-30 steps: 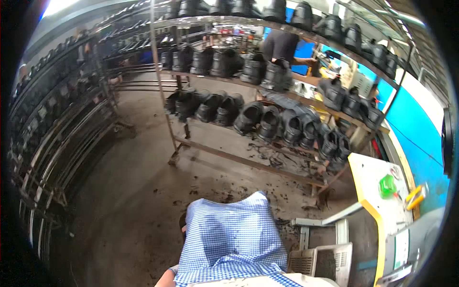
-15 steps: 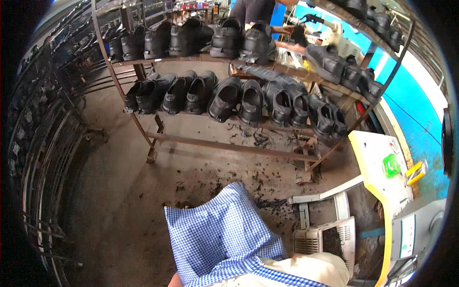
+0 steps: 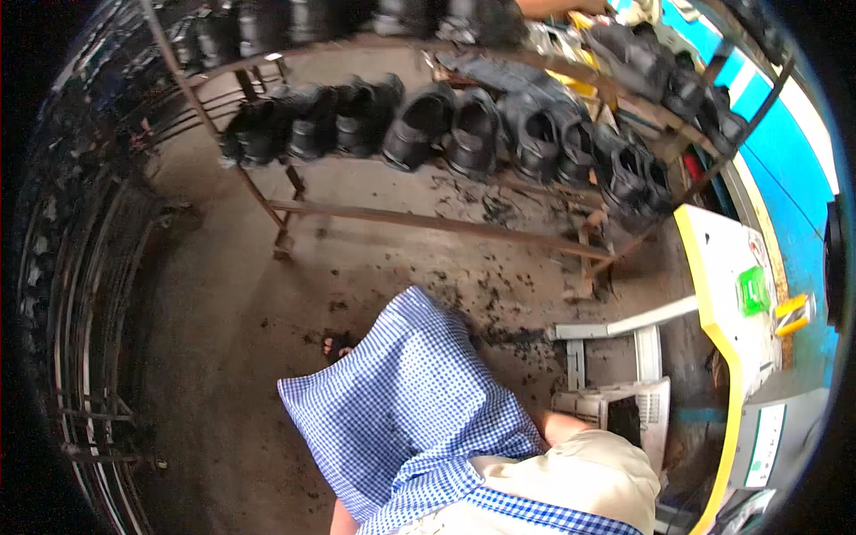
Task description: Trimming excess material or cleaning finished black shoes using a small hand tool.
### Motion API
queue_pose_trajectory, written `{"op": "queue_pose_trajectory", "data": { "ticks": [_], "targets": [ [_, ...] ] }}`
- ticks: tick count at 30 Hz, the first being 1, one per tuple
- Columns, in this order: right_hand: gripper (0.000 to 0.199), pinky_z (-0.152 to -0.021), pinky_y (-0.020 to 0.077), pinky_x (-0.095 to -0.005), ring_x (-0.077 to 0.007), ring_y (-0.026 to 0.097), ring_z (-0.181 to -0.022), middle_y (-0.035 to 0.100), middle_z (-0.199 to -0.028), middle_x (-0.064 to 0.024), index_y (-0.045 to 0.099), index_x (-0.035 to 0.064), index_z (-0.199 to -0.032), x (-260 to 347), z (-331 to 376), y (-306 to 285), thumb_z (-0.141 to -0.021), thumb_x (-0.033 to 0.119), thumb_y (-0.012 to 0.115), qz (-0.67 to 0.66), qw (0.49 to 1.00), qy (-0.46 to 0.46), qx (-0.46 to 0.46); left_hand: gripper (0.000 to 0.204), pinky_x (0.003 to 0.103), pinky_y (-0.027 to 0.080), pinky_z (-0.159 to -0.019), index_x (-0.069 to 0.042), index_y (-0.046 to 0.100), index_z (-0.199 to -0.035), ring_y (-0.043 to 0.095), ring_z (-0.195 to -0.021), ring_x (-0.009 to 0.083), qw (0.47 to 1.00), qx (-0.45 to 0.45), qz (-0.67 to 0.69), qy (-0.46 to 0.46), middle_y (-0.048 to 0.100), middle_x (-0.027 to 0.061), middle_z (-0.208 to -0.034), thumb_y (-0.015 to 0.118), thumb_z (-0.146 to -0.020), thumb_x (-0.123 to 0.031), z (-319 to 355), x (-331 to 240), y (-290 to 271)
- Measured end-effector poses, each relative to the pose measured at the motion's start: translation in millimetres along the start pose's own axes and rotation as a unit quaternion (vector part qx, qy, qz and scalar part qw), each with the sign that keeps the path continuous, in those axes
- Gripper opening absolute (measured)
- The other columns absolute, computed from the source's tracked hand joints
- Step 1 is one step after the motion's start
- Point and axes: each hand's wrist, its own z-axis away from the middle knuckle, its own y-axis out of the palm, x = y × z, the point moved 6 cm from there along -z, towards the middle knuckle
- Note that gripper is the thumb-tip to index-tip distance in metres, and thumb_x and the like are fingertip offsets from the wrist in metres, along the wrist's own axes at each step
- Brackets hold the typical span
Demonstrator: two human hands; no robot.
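Observation:
Neither of my hands shows. A blue-and-white checked apron (image 3: 419, 401) spreads in front of me over my cream shirt (image 3: 571, 473). At the apron's right side, a short bare stretch of my right arm (image 3: 566, 428) comes out of the cream sleeve; its hand is hidden. A small strip of bare skin (image 3: 342, 519) shows at the lower edge left of the apron, probably my left arm. Ahead, a brown metal rack (image 3: 428, 227) carries black shoes (image 3: 473, 134) in rows. Toes in a dark sandal (image 3: 337, 346) peek out beyond the apron.
On the right stands a white table with a yellow edge (image 3: 713, 294), bearing a green object (image 3: 753, 291). A white plastic crate (image 3: 655, 410) sits beneath it. Dark scraps (image 3: 490, 294) litter the floor. More metal racking (image 3: 80, 357) lines the left. Another person's arm (image 3: 557, 7) reaches in above.
The view has tipped downward, so the rack and shoes sit higher in the picture. More of the apron shows, and my bare right arm and the sandalled toes have come into sight.

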Motion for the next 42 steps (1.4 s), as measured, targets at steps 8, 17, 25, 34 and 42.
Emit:
{"op": "queue_pose_trajectory", "data": {
  "ticks": [8, 17, 25, 34, 42],
  "targets": [
    [0.027, -0.074, 0.0504, -0.0348, -0.0197, 0.063, -0.083, 0.068, -0.090, -0.0104, 0.068, 0.0021, -0.099, -76.1, 67.6, -13.5, -0.095, 0.021, 0.048, -0.028, 0.997, 0.073, -0.015, 0.055, 0.040, 0.052, -0.083, 0.008, 0.065, -0.110, 0.065, -0.096, 0.0268, 0.995, -0.012, -0.094, -0.041, 0.068, 0.0131, -0.113, 0.074, -0.079, -0.037, 20.6, -13.9, 2.6],
    [0.026, -0.072, 0.0505, -0.0340, -0.0175, 0.064, -0.079, 0.069, -0.085, -0.0088, 0.068, 0.0026, -0.097, -81.4, 79.1, -33.0, -0.095, 0.021, 0.049, -0.054, 0.995, 0.063, -0.057, 0.055, 0.040, 0.052, -0.083, 0.008, 0.065, -0.110, 0.065, -0.095, 0.0269, 0.986, -0.017, -0.166, 0.009, 0.068, 0.0131, -0.112, 0.074, -0.079, -0.036, 7.9, -83.4, 12.3],
    [0.026, -0.070, 0.0506, -0.0333, -0.0159, 0.064, -0.075, 0.069, -0.081, -0.0077, 0.069, 0.0029, -0.096, 77.2, -19.1, -122.0, -0.095, 0.020, 0.050, -0.077, 0.976, -0.101, -0.177, 0.054, 0.040, 0.052, -0.082, 0.008, 0.065, -0.110, 0.065, -0.095, 0.0270, 0.957, 0.001, -0.179, 0.228, 0.068, 0.0130, -0.112, 0.074, -0.078, -0.035, -40.0, -284.8, 58.5],
    [0.019, -0.042, 0.0368, -0.0196, -0.0048, 0.047, -0.047, 0.060, -0.073, -0.0016, 0.063, 0.0030, -0.105, 597.1, 226.1, -210.7, -0.095, 0.018, 0.060, -0.212, 0.726, -0.578, -0.305, 0.037, 0.029, 0.046, -0.093, -0.001, 0.059, -0.125, 0.058, -0.105, 0.0159, 0.763, -0.047, 0.300, 0.571, 0.063, 0.0082, -0.116, 0.061, -0.093, -0.020, 57.7, -448.8, -30.9],
    [0.049, -0.058, 0.0495, -0.0305, -0.0144, 0.063, -0.062, 0.064, -0.090, -0.0076, 0.055, -0.0013, -0.120, 838.9, 326.1, -402.7, -0.080, 0.018, 0.076, -0.277, 0.481, -0.688, -0.468, 0.033, 0.030, 0.043, -0.098, 0.003, 0.059, -0.123, 0.056, -0.110, 0.0175, 0.712, -0.162, 0.251, 0.635, 0.061, 0.0099, -0.120, 0.057, -0.093, -0.014, 207.9, -410.1, -18.4]
  ]
}}
